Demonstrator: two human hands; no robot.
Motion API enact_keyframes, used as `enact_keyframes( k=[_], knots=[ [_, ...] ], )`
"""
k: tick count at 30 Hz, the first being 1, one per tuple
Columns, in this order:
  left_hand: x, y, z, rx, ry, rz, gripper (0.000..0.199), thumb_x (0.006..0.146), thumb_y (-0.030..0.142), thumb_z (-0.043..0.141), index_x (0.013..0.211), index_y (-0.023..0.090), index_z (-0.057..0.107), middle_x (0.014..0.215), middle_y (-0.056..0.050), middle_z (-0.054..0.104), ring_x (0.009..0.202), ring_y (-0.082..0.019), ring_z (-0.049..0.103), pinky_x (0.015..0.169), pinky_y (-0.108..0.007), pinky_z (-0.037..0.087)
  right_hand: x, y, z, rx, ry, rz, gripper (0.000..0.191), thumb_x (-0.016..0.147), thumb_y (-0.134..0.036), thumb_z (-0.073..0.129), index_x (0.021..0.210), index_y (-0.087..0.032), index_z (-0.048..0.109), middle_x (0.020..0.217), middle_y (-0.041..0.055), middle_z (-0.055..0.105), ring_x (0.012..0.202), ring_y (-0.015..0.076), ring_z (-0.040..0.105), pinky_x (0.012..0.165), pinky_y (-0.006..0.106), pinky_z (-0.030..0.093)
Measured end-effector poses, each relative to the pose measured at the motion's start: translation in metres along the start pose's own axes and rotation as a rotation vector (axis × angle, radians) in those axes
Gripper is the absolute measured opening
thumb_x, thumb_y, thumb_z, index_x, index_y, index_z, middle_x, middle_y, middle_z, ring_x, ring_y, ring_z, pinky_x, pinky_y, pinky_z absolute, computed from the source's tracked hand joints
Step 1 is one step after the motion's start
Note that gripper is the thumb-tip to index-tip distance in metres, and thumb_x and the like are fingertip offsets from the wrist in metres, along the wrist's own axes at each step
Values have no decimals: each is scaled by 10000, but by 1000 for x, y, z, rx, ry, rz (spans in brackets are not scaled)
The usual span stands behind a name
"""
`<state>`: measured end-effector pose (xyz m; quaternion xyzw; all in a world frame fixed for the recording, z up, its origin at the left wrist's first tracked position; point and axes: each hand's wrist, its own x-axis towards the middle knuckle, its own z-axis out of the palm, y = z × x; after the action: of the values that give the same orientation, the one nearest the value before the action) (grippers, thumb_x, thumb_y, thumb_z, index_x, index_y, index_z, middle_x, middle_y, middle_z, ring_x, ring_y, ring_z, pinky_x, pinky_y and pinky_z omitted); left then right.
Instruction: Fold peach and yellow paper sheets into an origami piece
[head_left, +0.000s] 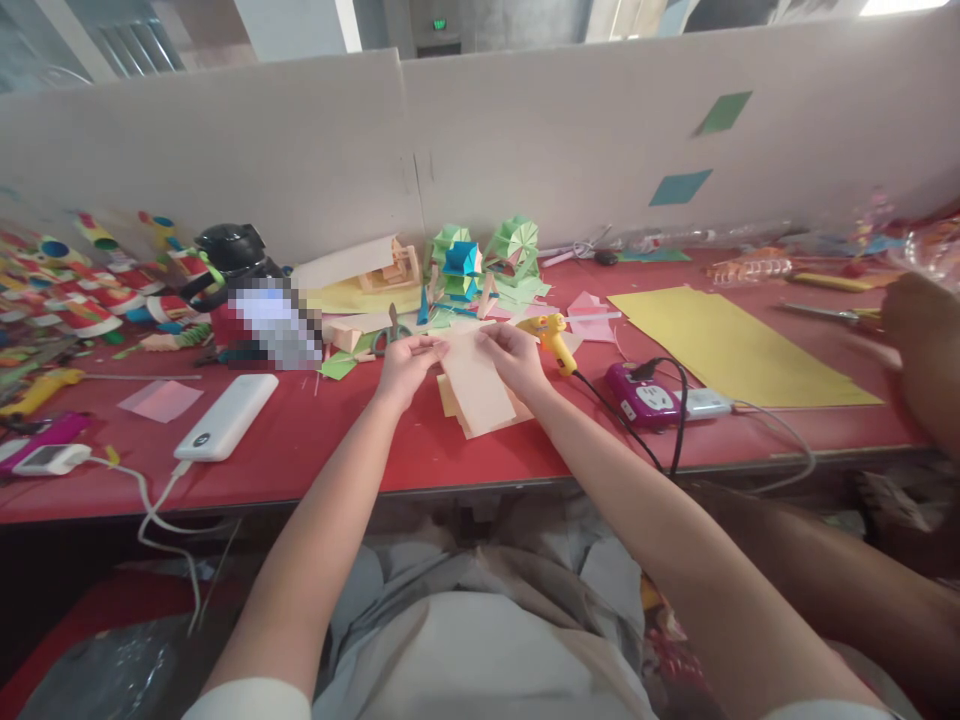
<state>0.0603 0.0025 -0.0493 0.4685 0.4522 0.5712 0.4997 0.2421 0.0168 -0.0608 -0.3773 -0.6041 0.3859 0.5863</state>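
A cream strip of paper is held at its far end, just above the table. My left hand pinches its left edge, thumb pointing inward. On the opposite edge, my right hand grips it with closed fingers. Beneath the strip lie more pale paper pieces, partly covered. Right of my right hand rests a yellow glue gun, its black cord running toward the front. Scissors lie just beyond my left hand. Behind them stands a paper model with green folded wheels and a blue paper piece.
On the left are a white power bank with cables and a black-lidded bottle. A purple power strip and yellow paper sheets lie on the right. Another person's arm is at the right edge of the red table.
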Motion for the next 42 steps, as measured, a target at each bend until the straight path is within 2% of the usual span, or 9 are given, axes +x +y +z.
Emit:
enact_keyframes(
  k=[4, 10, 16, 20, 23, 26, 32, 38, 42],
  knots=[
    [-5, 3, 3, -18, -152, -123, 419, 550, 392, 886, 821, 123, 714, 807, -65, 722, 741, -187, 682, 756, -353, 564, 3, 1, -4, 8, 92, 12, 278, 769, -456, 656, 821, -183, 656, 683, 4, 607, 628, 131, 530, 588, 266, 426],
    [-1, 1, 3, 2, -3, -30, 445, 490, 386, 904, 788, 129, 696, 798, -56, 721, 765, -195, 672, 752, -339, 549, 2, -2, -2, 55, 81, 37, 311, 747, -484, 686, 830, -184, 677, 703, 16, 650, 668, 149, 595, 648, 297, 516],
    [-6, 3, 4, 80, -189, -48, 407, 554, 440, 870, 759, 139, 687, 764, -47, 709, 738, -189, 659, 717, -330, 544, 2, -1, -1, 58, 141, 25, 288, 745, -455, 700, 837, -182, 697, 729, 26, 675, 678, 155, 618, 665, 308, 540],
    [-7, 4, 4, 120, -102, -24, 432, 527, 457, 875, 731, 136, 669, 726, -47, 696, 700, -191, 646, 679, -339, 541, 2, 0, -1, 81, 140, 23, 290, 745, -461, 706, 837, -186, 696, 727, 24, 672, 681, 159, 625, 679, 321, 557],
    [-8, 4, 5, 103, -157, -65, 422, 567, 466, 854, 771, 136, 688, 761, -49, 705, 707, -186, 649, 683, -336, 540, 3, 0, -2, 90, 173, 13, 278, 747, -455, 705, 831, -191, 692, 724, 20, 668, 678, 156, 622, 678, 322, 560],
    [-8, 3, 6, 98, -205, -65, 420, 534, 416, 880, 777, 136, 683, 777, -48, 708, 706, -177, 647, 695, -328, 536, 3, 0, -3, 115, 201, 16, 279, 744, -458, 708, 833, -195, 687, 752, 23, 678, 695, 157, 626, 689, 325, 564],
    [-2, -4, 3, 125, -132, 13, 446, 532, 398, 880, 814, 129, 664, 784, -61, 706, 743, -190, 649, 713, -329, 522, 3, -2, -1, 142, 216, 25, 280, 733, -460, 718, 824, -199, 675, 755, 20, 676, 723, 166, 640, 715, 336, 580],
    [-3, -4, 4, 125, -236, 27, 464, 523, 340, 885, 887, 145, 673, 805, -48, 705, 790, -181, 645, 754, -318, 507, 5, 3, -3, 145, 242, 13, 305, 729, -474, 719, 846, -195, 687, 748, 20, 676, 704, 162, 644, 710, 336, 581],
    [-2, -4, 3, 132, -192, -27, 400, 564, 388, 857, 818, 139, 674, 764, -45, 698, 741, -176, 630, 715, -312, 493, 6, 3, -3, 135, 241, 18, 345, 726, -514, 712, 862, -199, 680, 790, 29, 689, 759, 176, 657, 744, 351, 589]
  ],
)
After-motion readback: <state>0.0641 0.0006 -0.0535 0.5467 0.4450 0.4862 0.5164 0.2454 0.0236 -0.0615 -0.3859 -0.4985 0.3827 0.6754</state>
